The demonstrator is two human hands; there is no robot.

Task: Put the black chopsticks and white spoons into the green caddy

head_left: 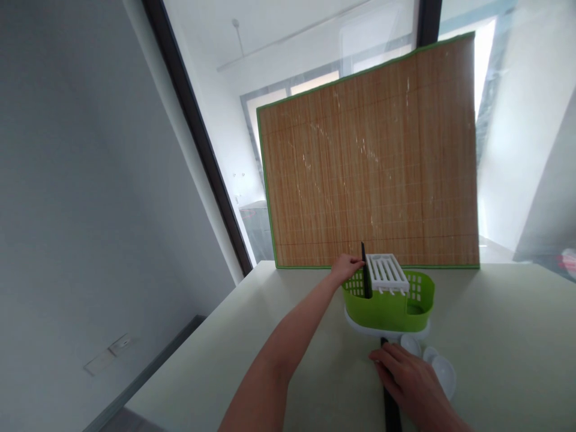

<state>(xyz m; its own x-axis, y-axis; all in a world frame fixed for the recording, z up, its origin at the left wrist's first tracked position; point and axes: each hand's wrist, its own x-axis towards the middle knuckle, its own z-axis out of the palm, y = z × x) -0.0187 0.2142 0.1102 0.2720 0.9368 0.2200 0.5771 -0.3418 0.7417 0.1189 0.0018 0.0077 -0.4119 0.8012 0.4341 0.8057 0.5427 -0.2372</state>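
My left hand (345, 267) reaches forward to a green drying basket (378, 312) and pinches a long, thin black utensil (366, 276). That utensil stands nearly upright inside the basket's left part; its exact kind is unclear. Nearer to me, my right hand (407, 379) is closed over another long black object (391, 411), which lies lengthwise on the table. The hand partly covers it. Just right of those fingers lie small white dishes or spoon bowls (443, 375), partly hidden by the hand.
A white slatted rack (387, 273) with small hooks sits across the middle of the basket. Under the basket is a white tray (360, 327). All rest on a pale table (495, 336). Behind stands a bamboo mat (373, 168) with green edging, before a glass wall.
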